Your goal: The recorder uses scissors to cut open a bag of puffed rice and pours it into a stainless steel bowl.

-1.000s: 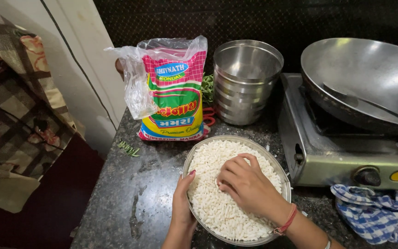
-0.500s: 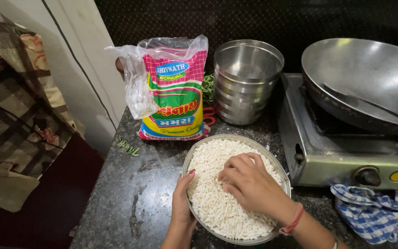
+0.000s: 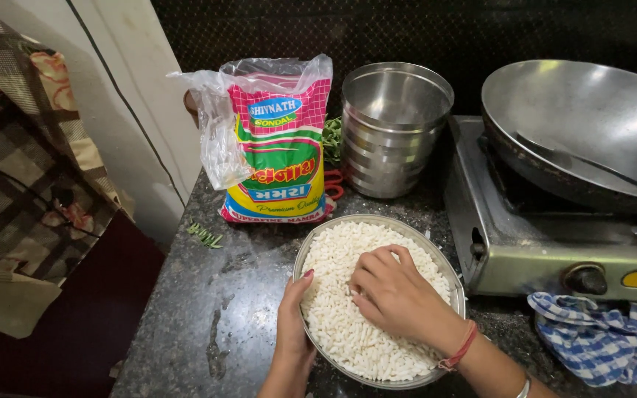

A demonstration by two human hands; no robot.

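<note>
My hands at a steel plate of puffed rice on the dark stone counter.

My left hand [image 3: 293,324] clasps the near-left rim of the round steel plate [image 3: 447,276], thumb on the edge. My right hand [image 3: 396,295] rests palm-down on the puffed rice [image 3: 333,309], fingers curled loosely; whether any grains are pinched I cannot tell. Just behind the plate stands an opened rice bag [image 3: 278,147], beside stacked steel pots [image 3: 392,129]. To the right sits a gas stove [image 3: 554,250] bearing a wok [image 3: 599,125], with a checked cloth [image 3: 602,335] below.
</note>
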